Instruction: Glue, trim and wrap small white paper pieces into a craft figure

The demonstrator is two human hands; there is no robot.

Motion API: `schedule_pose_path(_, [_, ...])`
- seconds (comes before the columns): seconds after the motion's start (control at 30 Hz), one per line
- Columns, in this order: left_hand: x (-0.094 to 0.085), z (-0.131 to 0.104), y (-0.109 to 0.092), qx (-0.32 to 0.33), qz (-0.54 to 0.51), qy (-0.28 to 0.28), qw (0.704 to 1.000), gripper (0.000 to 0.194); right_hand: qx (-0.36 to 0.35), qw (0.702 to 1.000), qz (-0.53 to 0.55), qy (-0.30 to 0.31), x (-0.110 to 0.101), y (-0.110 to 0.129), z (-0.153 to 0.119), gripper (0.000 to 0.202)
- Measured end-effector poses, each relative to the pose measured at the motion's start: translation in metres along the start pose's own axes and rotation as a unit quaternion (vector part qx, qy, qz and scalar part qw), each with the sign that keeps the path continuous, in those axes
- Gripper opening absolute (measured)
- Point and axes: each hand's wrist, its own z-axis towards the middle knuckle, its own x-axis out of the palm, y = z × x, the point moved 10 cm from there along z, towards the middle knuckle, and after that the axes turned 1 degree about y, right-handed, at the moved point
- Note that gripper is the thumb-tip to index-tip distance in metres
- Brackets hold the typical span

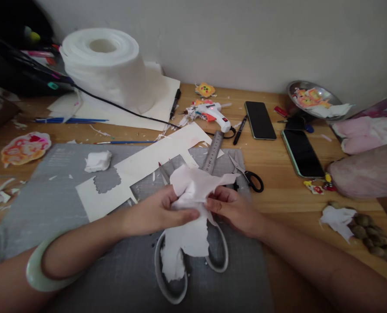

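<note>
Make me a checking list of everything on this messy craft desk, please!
Surface: wooden table with a grey cutting mat on it.
Job's things: crumpled white paper held in both hands; large scissors lie under it.
Clutter: tissue roll, glue gun, metal ruler, small scissors, two phones, metal bowl, paper scraps.
Hands: left hand and right hand both pinch the paper.
Cables: black cable runs across the card sheets.
Surroundings: plain wall behind.
</note>
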Motion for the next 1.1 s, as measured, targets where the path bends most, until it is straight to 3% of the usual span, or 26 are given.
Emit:
schedule_pose_path(0.13, [-0.003, 0.000, 0.003, -0.028, 0.086, -0.036, 0.995, 0.034, 0.004, 0.999, -0.042, 0.003, 0.001, 0.002, -0.001, 0.033])
schedule_pose_path(0.27, [-0.004, -0.002, 0.004, -0.049, 0.133, -0.039, 0.989, 0.043, -0.016, 0.996, -0.065, 0.050, 0.010, 0.007, -0.002, 0.030])
schedule_pose_path(0.53, [0.000, -0.003, -0.003, -0.002, 0.081, -0.004, 0.997, 0.033, -0.008, 0.996, 0.070, 0.059, 0.009, 0.005, -0.002, 0.028])
schedule_pose_path(0.8, [0.006, -0.002, -0.010, 0.027, 0.105, 0.011, 0.994, 0.028, -0.001, 0.997, -0.062, 0.041, 0.011, 0.006, -0.003, 0.030])
schedule_pose_path(0.97, [0.006, -0.002, -0.009, 0.021, 0.106, 0.020, 0.994, 0.035, -0.008, 0.998, 0.035, 0.046, 0.008, 0.003, -0.001, 0.029])
schedule_pose_path(1.1, [-0.003, -0.002, -0.008, 0.037, 0.119, 0.006, 0.992, 0.026, 0.006, 0.992, 0.112, 0.051, 0.006, 0.001, 0.000, 0.022])
